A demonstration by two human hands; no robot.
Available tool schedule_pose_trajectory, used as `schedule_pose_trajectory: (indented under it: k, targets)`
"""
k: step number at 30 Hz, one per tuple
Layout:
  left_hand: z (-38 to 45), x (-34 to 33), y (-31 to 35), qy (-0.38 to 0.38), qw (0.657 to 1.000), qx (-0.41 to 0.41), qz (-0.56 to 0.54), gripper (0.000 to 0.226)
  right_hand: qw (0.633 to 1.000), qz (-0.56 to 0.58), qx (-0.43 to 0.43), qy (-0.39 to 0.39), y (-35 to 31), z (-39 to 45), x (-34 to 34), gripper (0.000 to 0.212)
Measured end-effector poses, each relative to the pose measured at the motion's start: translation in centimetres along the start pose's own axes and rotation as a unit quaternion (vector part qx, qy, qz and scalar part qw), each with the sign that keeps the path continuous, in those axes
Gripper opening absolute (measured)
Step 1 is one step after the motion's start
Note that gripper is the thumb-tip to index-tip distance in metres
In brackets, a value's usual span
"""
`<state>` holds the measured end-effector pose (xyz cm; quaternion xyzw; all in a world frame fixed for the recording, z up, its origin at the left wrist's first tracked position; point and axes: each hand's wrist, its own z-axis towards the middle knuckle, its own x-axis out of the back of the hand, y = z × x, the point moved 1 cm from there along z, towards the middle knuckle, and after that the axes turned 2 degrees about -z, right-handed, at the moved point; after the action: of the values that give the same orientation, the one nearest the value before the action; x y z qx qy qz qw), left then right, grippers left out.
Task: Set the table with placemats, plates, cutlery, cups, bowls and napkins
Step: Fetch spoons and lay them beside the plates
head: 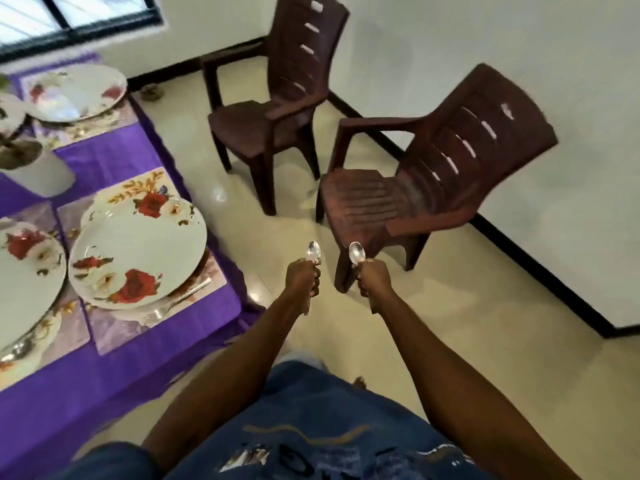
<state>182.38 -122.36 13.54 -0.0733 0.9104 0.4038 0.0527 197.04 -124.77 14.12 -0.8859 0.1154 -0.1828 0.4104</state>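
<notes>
Fingers of my left hand [302,276] curl tight round a shiny metal spoon [313,253], bowl up. My right hand [372,276] grips a second shiny metal spoon [356,252] the same way. Both are held over the pale floor [467,317], away from the worktop with the purple cloth [114,157]. On it sits a white round plate with red roses [138,247] on a flowery placemat [114,327], a silver fork [176,301] beside it. Two brown plastic chairs [433,181] stand near the wall.

Left hand [302,273] grips spoon [313,252]; right hand [373,277] grips second spoon [357,252].
</notes>
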Motion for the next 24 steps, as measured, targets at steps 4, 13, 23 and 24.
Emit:
schedule_pose_trajectory:
  k: [4, 13, 23, 24]
  targets:
    - [1.8, -0.3, 1.8, 0.065, 0.997, 0.000, -0.044, 0.015, 0.996, -0.049, -0.020, -0.077, -3.1, 3.3, -2.0, 0.029]
    - [10.4, 2.9, 6.8, 0.181, 0.972, -0.003, -0.153, 0.012, 0.964, -0.162, 0.016, -0.211, -8.6, 11.4, -11.8, 0.021]
    - [18.4, 13.7, 19.4, 0.296, 0.918, -0.047, -0.260, 0.018, 0.887, -0.321, 0.068, -0.325, -19.7, 17.4, -31.2, 0.019]
    - [18.6, 14.8, 19.8, 0.314, 0.909, -0.050, -0.268, 0.019, 0.881, -0.325, 0.076, -0.335, -20.3, 17.4, -32.9, 0.017]
